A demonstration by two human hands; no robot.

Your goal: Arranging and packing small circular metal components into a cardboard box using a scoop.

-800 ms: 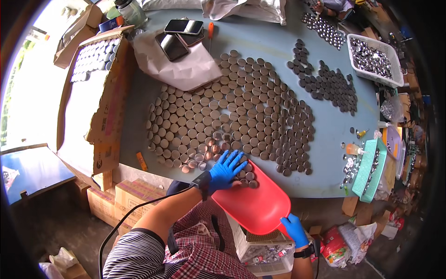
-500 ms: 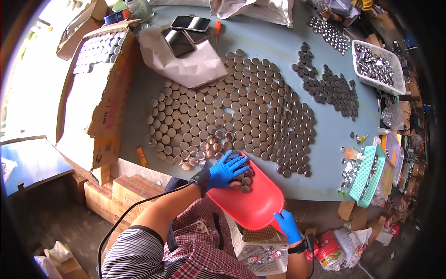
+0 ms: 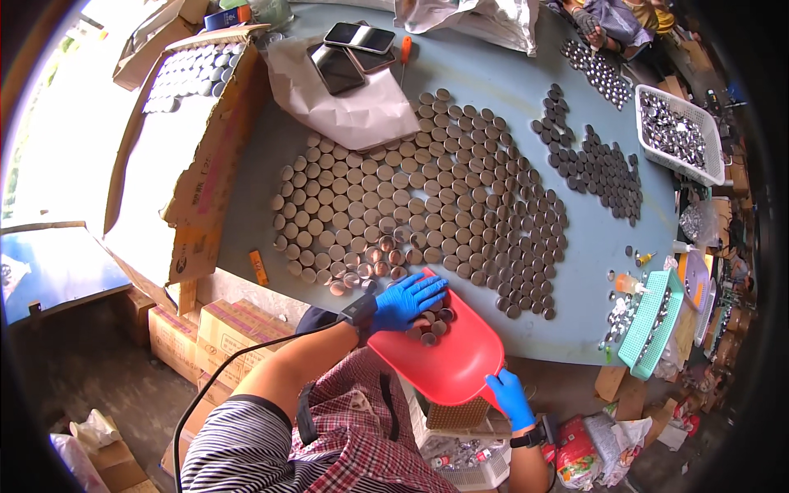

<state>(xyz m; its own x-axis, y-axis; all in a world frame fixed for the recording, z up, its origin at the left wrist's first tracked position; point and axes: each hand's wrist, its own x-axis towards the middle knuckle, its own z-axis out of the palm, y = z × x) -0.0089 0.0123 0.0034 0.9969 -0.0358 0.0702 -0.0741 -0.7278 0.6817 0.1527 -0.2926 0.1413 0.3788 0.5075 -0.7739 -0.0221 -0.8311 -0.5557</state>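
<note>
My right hand [image 3: 514, 399], in a blue glove, is closed around the handle of a red plastic scoop [image 3: 450, 370]. The scoop's mouth lies at the table's near edge. Inside it, close to the mouth, are several small round metal discs [image 3: 430, 333]. My left hand [image 3: 409, 302], also gloved in blue, reaches over the scoop's left rim with its fingers stretched out flat above these discs; what lies under the palm is hidden. Just beyond it, a broad single layer of metal discs [image 3: 403, 197] covers the middle of the table, and some nearby ones look shiny and coppery.
On the blue-grey table [image 3: 575, 329] are phones [image 3: 360, 37] on paper, a screwdriver [image 3: 405, 51], an orange lighter [image 3: 259, 268] and darker discs [image 3: 604, 172]. A cardboard box [image 3: 193, 181] stands left; a white basket [image 3: 713, 171] and a green basket [image 3: 649, 320] sit right. Another person's hand [image 3: 597, 37] works at the far right.
The whole view has shifted slightly. My left hand has moved a little over the scoop, and the discs beneath it have shifted. My right hand keeps its hold on the handle.
</note>
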